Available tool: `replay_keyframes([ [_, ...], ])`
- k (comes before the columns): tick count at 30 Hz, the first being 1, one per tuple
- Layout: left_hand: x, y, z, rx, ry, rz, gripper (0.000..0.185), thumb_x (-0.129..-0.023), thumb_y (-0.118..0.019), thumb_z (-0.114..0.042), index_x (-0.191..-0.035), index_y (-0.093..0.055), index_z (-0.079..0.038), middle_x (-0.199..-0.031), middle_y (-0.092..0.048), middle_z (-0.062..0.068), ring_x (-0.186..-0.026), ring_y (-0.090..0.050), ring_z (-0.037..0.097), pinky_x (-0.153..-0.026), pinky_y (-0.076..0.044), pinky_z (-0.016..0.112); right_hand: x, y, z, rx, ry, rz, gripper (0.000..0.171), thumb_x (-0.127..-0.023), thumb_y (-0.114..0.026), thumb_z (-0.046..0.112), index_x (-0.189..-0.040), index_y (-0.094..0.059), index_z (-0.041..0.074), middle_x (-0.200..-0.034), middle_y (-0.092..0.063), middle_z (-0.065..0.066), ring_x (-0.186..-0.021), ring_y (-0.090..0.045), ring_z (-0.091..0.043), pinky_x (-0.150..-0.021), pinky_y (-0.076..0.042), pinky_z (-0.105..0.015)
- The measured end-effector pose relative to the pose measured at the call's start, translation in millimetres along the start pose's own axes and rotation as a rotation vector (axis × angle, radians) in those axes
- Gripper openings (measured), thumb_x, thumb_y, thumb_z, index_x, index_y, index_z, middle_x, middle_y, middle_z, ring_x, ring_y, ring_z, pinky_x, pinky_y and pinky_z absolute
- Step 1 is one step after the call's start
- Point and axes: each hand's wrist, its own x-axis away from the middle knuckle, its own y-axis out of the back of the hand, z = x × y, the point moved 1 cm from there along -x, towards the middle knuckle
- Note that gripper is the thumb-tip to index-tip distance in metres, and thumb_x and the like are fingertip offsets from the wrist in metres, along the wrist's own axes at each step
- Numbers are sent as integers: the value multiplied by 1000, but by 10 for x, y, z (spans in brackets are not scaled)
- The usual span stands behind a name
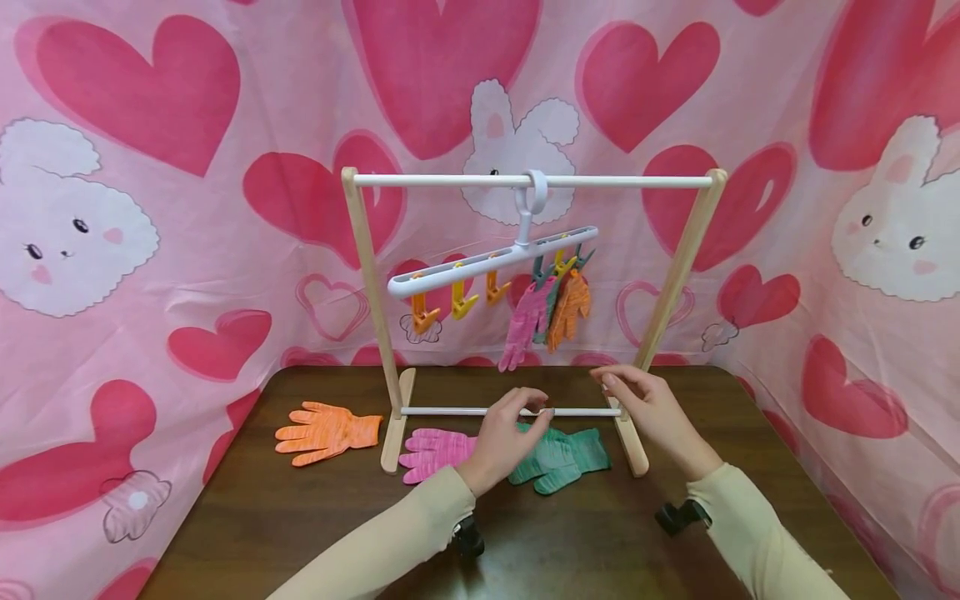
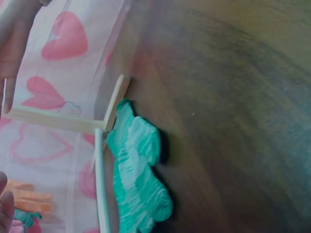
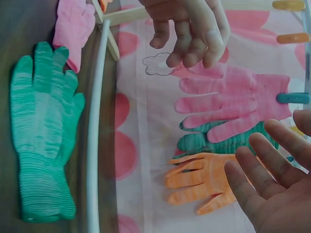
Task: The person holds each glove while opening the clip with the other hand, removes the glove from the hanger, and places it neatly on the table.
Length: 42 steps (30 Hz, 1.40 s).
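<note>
Lying flat on the dark wooden surface point(image 1: 300, 517) just in front of the rack's lower white rail point(image 1: 450, 411), the green glove point(image 1: 564, 457) is the item nearest both hands, and neither one has hold of it. The left hand point(image 1: 504, 440) hovers over its cuff end with loosely curled, empty fingers; the right hand point(image 1: 651, 410) floats above the rail, fingers relaxed and spread, also empty. By my reading the hanging job stands half done: a pink glove point(image 1: 525, 321), a green one mostly hidden behind it and an orange glove point(image 1: 570, 307) already hang clipped to the tilted white hanger point(image 1: 491, 260), while three yellow-orange clips point(image 1: 453, 304) dangle free. Left to hang are the green glove, its pink neighbour point(image 1: 435, 450) and the orange one point(image 1: 326, 432) further left.
</note>
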Motion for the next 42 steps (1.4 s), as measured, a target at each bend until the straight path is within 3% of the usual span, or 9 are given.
replay_keyframes([
  [4, -67, 55, 3, 64, 17, -29, 19, -98, -74, -15, -115, -69, -8, -104, -71, 4, -93, -69, 15, -75, -61, 39, -59, -2, 70, 4, 34, 2, 30, -109, -55, 13, -127, -67, -7, -125, -71, -10, -103, -67, -3, -92, -53, -19],
  [8, -145, 127, 3, 98, 40, -69, 20, -98, -73, -14, -117, -68, -8, -107, -70, 6, -93, -67, 15, -77, -60, 35, -137, 1, 146, 13, 60, -6, 29, -108, -56, 12, -127, -68, -5, -123, -72, -9, -104, -67, -5, -91, -52, -17],
  [12, -245, 187, 60, 108, 20, -162, 18, -99, -73, -13, -115, -69, -7, -104, -68, 6, -87, -64, 17, -74, -57, 31, -239, 26, 238, 44, 41, -4, 30, -109, -56, 18, -129, -69, 0, -127, -70, -16, -108, -65, -4, -92, -50, -15],
  [17, -377, 239, 141, 103, 38, -298, 18, -98, -73, -13, -113, -69, -4, -103, -66, 9, -85, -63, 29, -72, -56, 39, -367, 62, 356, 15, 24, 4, 34, -110, -55, 25, -132, -67, 2, -133, -67, -17, -114, -63, -1, -94, -50, -16],
  [21, -508, 312, 167, 102, 66, -349, 20, -98, -73, -14, -114, -68, -4, -107, -66, 12, -92, -64, 33, -76, -56, 44, -466, 67, 427, -16, 54, -4, 36, -110, -55, 23, -132, -66, -2, -133, -67, -17, -113, -65, -4, -95, -51, -18],
  [26, -693, 398, 153, 143, 81, -345, 26, -98, -74, -15, -120, -66, -2, -114, -68, 14, -105, -66, 29, -86, -58, 47, -552, 58, 486, -3, 72, -30, 34, -110, -55, 22, -131, -66, -3, -129, -69, -16, -107, -67, -6, -95, -52, -19],
  [32, -835, 433, 145, 254, 105, -307, 34, -98, -75, -16, -126, -66, -1, -120, -70, 17, -103, -70, 35, -91, -57, 55, -646, 45, 593, 5, 65, -50, 35, -109, -56, 23, -132, -66, -2, -131, -67, -21, -104, -67, -7, -95, -51, -20],
  [42, -984, 420, 112, 222, 161, -273, 39, -98, -74, -16, -131, -65, 3, -121, -73, 14, -105, -72, 30, -94, -58, 42, -779, 3, 669, -19, 88, -63, 35, -109, -56, 21, -131, -66, -4, -131, -67, -22, -104, -67, -5, -96, -50, -19],
])
